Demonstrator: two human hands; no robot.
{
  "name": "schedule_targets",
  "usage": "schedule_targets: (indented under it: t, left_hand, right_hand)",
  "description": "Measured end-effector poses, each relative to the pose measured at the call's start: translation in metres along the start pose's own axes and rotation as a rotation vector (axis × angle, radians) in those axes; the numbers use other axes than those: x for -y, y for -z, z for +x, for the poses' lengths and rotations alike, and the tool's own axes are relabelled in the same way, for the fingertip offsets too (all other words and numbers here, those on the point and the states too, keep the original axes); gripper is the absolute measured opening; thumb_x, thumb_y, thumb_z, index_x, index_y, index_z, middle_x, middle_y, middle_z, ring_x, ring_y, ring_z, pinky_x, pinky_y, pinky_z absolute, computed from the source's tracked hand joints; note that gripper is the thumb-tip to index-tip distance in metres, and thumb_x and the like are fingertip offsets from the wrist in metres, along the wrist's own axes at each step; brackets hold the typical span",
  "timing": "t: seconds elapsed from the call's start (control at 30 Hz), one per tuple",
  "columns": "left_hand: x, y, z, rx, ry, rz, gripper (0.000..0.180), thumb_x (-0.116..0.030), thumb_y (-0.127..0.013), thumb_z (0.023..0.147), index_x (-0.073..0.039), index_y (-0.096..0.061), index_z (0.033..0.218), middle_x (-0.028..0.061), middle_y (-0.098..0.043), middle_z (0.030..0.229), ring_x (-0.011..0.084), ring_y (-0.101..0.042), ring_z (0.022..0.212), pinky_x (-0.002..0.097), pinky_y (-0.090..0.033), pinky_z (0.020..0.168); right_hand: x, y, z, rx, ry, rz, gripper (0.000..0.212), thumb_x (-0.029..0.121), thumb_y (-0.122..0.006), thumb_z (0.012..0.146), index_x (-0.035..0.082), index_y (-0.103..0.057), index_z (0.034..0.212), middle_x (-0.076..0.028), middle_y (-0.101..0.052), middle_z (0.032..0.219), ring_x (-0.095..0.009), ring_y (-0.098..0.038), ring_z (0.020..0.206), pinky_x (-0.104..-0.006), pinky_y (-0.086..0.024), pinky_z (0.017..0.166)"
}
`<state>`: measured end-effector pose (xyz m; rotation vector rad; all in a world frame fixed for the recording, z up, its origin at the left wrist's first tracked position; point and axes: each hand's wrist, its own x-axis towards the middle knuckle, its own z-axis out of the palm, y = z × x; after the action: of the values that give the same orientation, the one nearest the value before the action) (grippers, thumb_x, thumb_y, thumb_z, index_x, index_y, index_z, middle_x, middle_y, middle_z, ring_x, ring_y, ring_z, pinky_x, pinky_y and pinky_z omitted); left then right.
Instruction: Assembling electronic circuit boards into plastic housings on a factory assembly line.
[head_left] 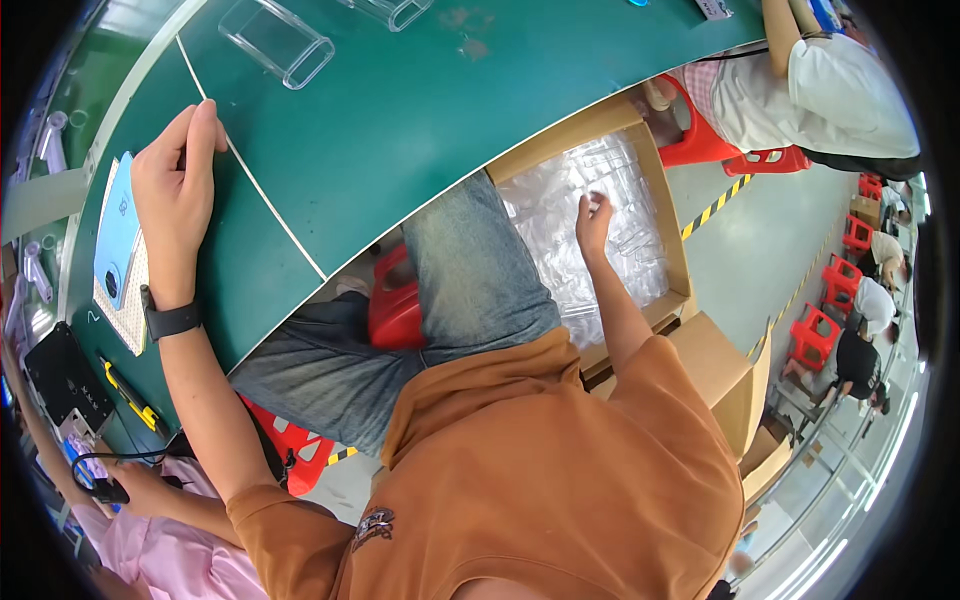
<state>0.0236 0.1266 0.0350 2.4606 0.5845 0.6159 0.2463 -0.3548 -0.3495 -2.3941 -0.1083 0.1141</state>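
Observation:
My left hand [182, 170] rests on the green table [400, 120], its fingers curled into a loose fist with nothing showing in it. Beside it lie a light-blue flat piece [116, 235] and a pale notepad [130, 318]. My right hand [595, 222] is over an open cardboard box [676, 215] filled with clear plastic-wrapped pieces [630, 260]. Its fingers are bent but apart, and I see nothing held between them. Toward the far edge of the table lies a clear plastic case [278, 42], with a second clear case [395, 10] to its right.
A yellow-and-black cutter knife [133, 396] and a black flat device [66, 375] lie at the left. A co-worker in pink [180, 530] sits at lower left, and another in white [850, 95] at upper right. Red stools [815, 335] and an empty-looking carton [715, 370] stand on the right.

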Motion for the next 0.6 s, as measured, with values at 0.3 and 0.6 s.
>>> schedule_targets:
  t: [0.3, 0.6]
  left_hand:
    - [0.002, -0.001, -0.003, 0.009, 0.049, 0.001, 0.039, -0.025, -0.052, 0.107, 0.0, -0.055, 0.076, -0.0026, -0.042, 0.066, 0.0051, -0.033, 0.062, 0.0252, -0.026, 0.055]
    - [-0.001, 0.0, -0.001, 0.013, 0.04, -0.02, 0.036, -0.021, -0.055, 0.104, 0.001, -0.055, 0.075, 0.0002, -0.047, 0.064, 0.0064, -0.036, 0.058, 0.0259, -0.028, 0.053]
  right_hand:
    - [-0.006, -0.074, -0.007, 0.285, -0.777, 0.613, 0.08, 0.024, -0.078, 0.089, 0.005, -0.029, 0.148, -0.021, -0.059, 0.118, -0.029, -0.071, 0.085, -0.0356, -0.061, 0.067]
    - [-0.051, -0.135, -0.01, 0.07, -1.183, 0.982, 0.026, -0.004, -0.064, 0.093, -0.002, -0.053, 0.116, -0.018, -0.064, 0.106, -0.035, -0.07, 0.09, -0.045, -0.066, 0.078]
